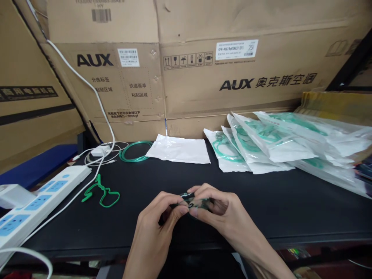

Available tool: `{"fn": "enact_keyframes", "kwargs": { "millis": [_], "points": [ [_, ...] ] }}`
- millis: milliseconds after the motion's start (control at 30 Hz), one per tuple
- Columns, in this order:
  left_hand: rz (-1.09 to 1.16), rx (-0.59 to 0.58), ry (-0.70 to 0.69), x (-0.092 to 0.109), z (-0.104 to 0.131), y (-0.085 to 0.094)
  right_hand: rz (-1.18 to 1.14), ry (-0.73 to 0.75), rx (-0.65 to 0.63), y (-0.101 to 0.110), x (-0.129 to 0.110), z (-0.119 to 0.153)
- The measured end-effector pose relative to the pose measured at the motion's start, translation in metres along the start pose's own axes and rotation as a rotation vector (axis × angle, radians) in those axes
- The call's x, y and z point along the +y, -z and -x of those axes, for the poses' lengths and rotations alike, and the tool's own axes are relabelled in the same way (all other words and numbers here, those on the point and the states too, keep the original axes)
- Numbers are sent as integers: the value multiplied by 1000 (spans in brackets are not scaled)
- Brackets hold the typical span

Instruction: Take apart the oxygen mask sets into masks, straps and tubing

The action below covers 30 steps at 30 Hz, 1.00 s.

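Both my hands meet over the front edge of a black table [290, 209], pinching a small clear plastic part [194, 201] with a dark bit in it. My left hand [157, 224] grips its left end with thumb and forefinger. My right hand [223, 213] holds its right side with the fingers curled around it. Much of the part is hidden by my fingers. A loose green elastic band [102, 192] lies on the table to the left of my hands.
A white power strip [37, 201] with blue sockets and white cables lies at the left. A coil of green tubing [134, 152] and a flat white bag [179, 150] lie at the back. Sealed bags of green tubing [273, 143] are stacked at the right. Cardboard boxes [203, 69] stand behind.
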State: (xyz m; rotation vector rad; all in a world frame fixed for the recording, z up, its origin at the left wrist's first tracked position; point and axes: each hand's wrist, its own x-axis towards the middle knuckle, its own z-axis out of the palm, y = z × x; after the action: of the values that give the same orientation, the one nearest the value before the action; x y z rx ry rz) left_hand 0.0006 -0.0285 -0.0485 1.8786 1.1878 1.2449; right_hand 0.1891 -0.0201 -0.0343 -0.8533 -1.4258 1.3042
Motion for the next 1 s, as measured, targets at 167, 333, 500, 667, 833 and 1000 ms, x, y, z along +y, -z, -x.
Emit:
{"fn": "enact_keyframes", "kwargs": {
  "millis": [167, 333, 500, 667, 833, 1000],
  "points": [
    [29, -16, -36, 2, 1, 1, 19, -25, 13, 0, 0, 5],
    [22, -26, -12, 4, 0, 1, 60, -8, 32, 1, 1, 7],
    [24, -54, 97, 5, 0, 3, 61, -84, -50, 1, -9, 5],
    [113, -114, 116, 5, 1, 4, 107, -134, -101, 0, -17, 8],
    [273, -88, 150, 8, 0, 6, 61, -150, -91, -2, -13, 10],
    [496, -2, 253, 5, -1, 7, -272, -163, 8, -14, -7, 7]
  ]
}}
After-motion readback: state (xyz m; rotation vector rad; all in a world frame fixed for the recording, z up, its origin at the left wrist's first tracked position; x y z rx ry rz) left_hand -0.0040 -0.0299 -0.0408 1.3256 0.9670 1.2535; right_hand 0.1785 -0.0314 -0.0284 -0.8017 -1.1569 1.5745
